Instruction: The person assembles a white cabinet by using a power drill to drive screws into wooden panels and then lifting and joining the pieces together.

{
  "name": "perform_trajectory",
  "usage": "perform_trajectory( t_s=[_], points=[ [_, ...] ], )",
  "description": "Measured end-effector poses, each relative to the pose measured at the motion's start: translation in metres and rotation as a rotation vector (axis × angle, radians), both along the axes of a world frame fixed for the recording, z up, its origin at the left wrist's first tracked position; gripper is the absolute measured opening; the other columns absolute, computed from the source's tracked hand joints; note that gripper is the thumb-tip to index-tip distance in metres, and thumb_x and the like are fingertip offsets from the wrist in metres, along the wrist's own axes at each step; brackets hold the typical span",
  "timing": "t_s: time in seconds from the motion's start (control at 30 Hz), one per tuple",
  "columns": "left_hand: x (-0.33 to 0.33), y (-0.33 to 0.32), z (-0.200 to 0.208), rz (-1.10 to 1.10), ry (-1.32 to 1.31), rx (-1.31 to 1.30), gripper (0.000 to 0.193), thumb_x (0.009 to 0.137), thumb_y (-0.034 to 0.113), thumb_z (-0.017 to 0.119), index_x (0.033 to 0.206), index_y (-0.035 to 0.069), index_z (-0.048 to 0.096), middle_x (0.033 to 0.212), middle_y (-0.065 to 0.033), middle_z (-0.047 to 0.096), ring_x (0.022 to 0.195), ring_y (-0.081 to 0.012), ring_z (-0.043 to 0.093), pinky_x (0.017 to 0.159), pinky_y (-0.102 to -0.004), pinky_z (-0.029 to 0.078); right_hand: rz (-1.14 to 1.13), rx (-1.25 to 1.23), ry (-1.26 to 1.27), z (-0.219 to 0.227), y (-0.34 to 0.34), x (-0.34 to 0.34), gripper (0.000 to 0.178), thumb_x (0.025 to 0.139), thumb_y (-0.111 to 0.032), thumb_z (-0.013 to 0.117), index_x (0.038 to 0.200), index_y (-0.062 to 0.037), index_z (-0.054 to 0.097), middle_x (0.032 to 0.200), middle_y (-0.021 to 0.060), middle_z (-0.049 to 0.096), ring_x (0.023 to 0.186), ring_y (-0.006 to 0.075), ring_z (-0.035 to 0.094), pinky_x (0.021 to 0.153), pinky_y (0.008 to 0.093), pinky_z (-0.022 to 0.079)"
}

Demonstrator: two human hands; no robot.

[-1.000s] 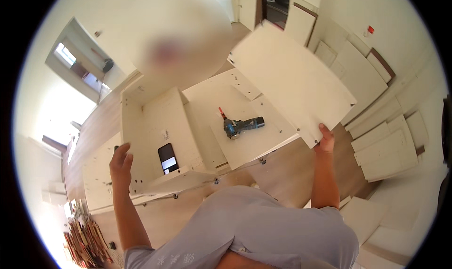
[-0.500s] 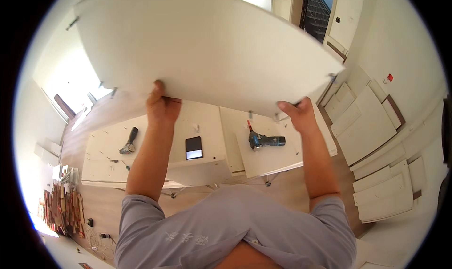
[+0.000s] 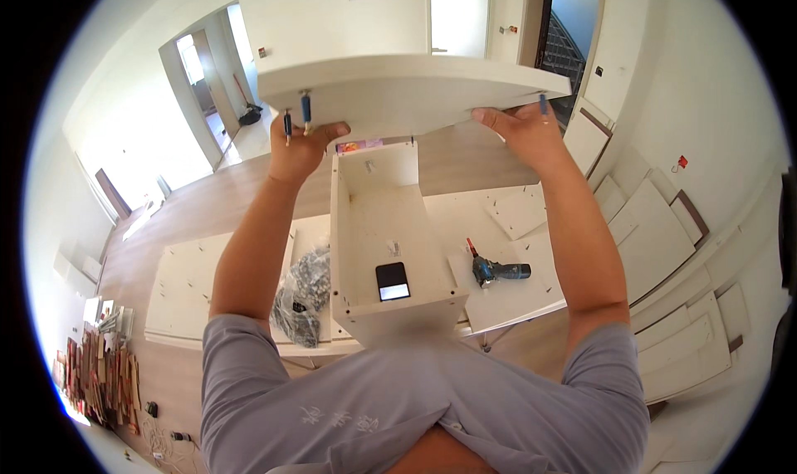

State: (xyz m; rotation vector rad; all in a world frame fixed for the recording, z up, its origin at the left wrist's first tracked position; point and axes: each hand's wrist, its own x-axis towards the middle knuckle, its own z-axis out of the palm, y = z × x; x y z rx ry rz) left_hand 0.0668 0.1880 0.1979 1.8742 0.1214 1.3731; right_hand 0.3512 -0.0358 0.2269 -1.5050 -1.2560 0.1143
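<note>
A white board is held up in front of me, nearly edge-on, with both hands gripping its near side. My left hand is closed on the left part, thumb along the underside. My right hand grips the right part, its thumb also underneath. Blue-and-metal pegs stick down from the board near both ends. Below stands an open white box-shaped cabinet, with dark holes at its near corners. A black phone lies on it, close to its near end.
A cordless drill with a red tip lies on white panels right of the cabinet. Left of it sits a clear plastic bag of hardware. White panels lean along the right wall; wood strips are piled at lower left.
The board has tilted from showing its broad face to nearly edge-on, and its far-left end has swung in. The inside of the cabinet and the plastic bag have come into view.
</note>
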Motion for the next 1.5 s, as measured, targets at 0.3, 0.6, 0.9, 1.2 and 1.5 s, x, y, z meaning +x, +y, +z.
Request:
perform_trajectory(
  t_s=[0.3, 0.6, 0.9, 1.2, 1.5],
  points=[
    [0.000, 0.082, -0.043, 0.126, 0.176, 0.070, 0.024, 0.083, -0.003, 0.080, 0.106, -0.001, 0.072, 0.100, -0.0081, 0.076, 0.092, -0.0179, 0.070, 0.083, -0.0320, 0.059, 0.116, 0.107, -0.118, -0.023, 0.074, -0.013, 0.026, 0.085, -0.013, 0.086, 0.099, -0.0008, 0.068, 0.091, 0.0041, 0.074, 0.084, 0.0133, 0.063, 0.080, 0.0309, 0.054],
    [0.019, 0.111, -0.085, 0.306, 0.113, 0.349, 0.013, 0.083, 0.008, 0.081, 0.092, 0.005, 0.072, 0.094, -0.0079, 0.075, 0.090, -0.0205, 0.070, 0.080, -0.0354, 0.058, 0.171, 0.180, -0.242, -0.048, 0.094, -0.010, 0.020, 0.088, -0.002, 0.080, 0.104, -0.0052, 0.070, 0.086, 0.0020, 0.071, 0.082, 0.0141, 0.063, 0.081, 0.0283, 0.053],
    [0.008, 0.101, -0.084, 0.046, 0.025, -0.007, 0.014, 0.083, 0.002, 0.082, 0.094, 0.000, 0.073, 0.100, -0.0086, 0.073, 0.088, -0.0183, 0.071, 0.078, -0.0305, 0.058, 0.272, 0.084, -0.254, -0.045, 0.091, 0.001, 0.029, 0.091, 0.018, 0.063, 0.111, -0.0026, 0.067, 0.103, 0.0051, 0.071, 0.096, 0.0143, 0.067, 0.087, 0.0299, 0.057],
    [-0.013, 0.090, -0.051, 0.109, 0.389, 0.321, 0.028, 0.085, 0.006, 0.079, 0.112, 0.002, 0.072, 0.115, -0.0116, 0.073, 0.105, -0.0228, 0.070, 0.092, -0.0327, 0.055, 0.266, -0.055, -0.450, -0.029, 0.079, 0.002, 0.030, 0.088, 0.008, 0.072, 0.117, -0.0039, 0.070, 0.106, 0.0073, 0.074, 0.097, 0.0168, 0.070, 0.086, 0.0305, 0.058],
    [-0.051, 0.046, -0.073, 0.002, 0.800, 0.562, 0.060, 0.082, 0.009, 0.075, 0.141, 0.011, 0.062, 0.144, -0.0122, 0.061, 0.135, -0.0358, 0.056, 0.115, -0.0423, 0.045, 0.325, -0.100, -0.997, -0.102, 0.040, 0.002, 0.050, 0.086, -0.013, 0.069, 0.136, -0.0155, 0.064, 0.138, 0.0082, 0.066, 0.124, 0.0292, 0.065, 0.102, 0.0403, 0.054]
  ],
)
